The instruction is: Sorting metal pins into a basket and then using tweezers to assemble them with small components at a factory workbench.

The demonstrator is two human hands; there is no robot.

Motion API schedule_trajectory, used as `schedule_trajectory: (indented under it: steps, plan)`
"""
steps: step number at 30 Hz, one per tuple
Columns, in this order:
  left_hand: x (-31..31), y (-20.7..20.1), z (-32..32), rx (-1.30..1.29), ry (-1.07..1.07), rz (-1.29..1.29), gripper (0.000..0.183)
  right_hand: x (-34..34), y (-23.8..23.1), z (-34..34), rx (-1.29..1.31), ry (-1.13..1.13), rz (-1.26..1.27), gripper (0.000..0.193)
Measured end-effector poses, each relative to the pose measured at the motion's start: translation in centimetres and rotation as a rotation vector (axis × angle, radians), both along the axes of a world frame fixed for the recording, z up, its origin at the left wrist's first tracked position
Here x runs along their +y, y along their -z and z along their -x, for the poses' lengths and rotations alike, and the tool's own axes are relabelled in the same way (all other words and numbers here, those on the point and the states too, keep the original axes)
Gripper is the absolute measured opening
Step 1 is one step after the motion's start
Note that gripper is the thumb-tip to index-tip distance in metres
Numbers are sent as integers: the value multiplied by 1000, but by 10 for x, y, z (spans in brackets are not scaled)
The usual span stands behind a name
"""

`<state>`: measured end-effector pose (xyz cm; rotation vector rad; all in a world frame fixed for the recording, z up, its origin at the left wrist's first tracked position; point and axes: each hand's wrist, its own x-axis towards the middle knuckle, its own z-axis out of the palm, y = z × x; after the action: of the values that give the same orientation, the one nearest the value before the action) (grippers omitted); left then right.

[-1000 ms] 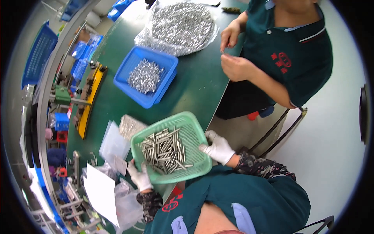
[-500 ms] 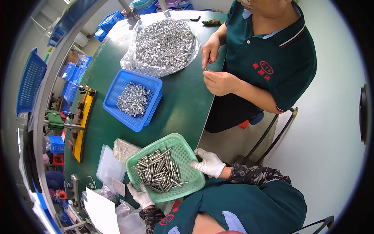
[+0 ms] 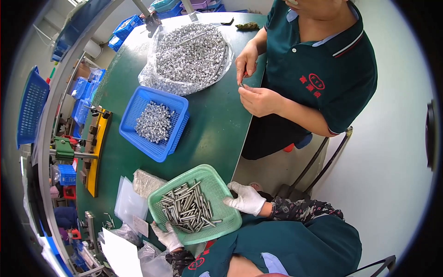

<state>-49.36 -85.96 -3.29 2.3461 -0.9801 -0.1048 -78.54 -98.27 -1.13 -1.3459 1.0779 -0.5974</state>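
A light green plastic basket point(image 3: 224, 210) is held between my two gloved hands at the table's near edge. Inside it lies a loose pile of shiny metal pins point(image 3: 184, 207), heaped toward the left side. My left hand point(image 3: 168, 237), in a white glove, is closed on the basket's lower left rim, with some fingers hidden beneath. On the right rim, my right hand point(image 3: 247, 198), also in a white glove, grips with the thumb on top; its other fingers are partly out of sight.
Beyond stands a blue basket point(image 3: 177, 134) of small metal parts, with a large clear bag of metal pieces point(image 3: 189, 57) behind it. A co-worker point(image 3: 318, 69) at right handles a small part. Left lie a wrapped block point(image 3: 146, 183), plastic sheets point(image 3: 123, 203) and a yellow fixture point(image 3: 99, 157).
The green basket and my hands appear slightly lower in the picture, along with the table objects, as the view shifts a little. My grip on the basket looks the same.
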Motion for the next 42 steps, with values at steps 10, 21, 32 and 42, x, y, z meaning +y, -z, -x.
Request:
schedule_trajectory:
  steps: [10,21,32,42]
  plan:
    - [1,1,-2,-6,-13,-35,55,-1,-1,1,19,-35,-59,58]
    - [2,3,-3,3,-4,-22,54,0,2,1,7,-12,14,53]
    - [3,6,-4,-40,-8,-16,55,1,5,0,-49,4,3,53]
    - [3,6,-2,-73,18,4,55,0,4,0,-41,-16,-20,52]
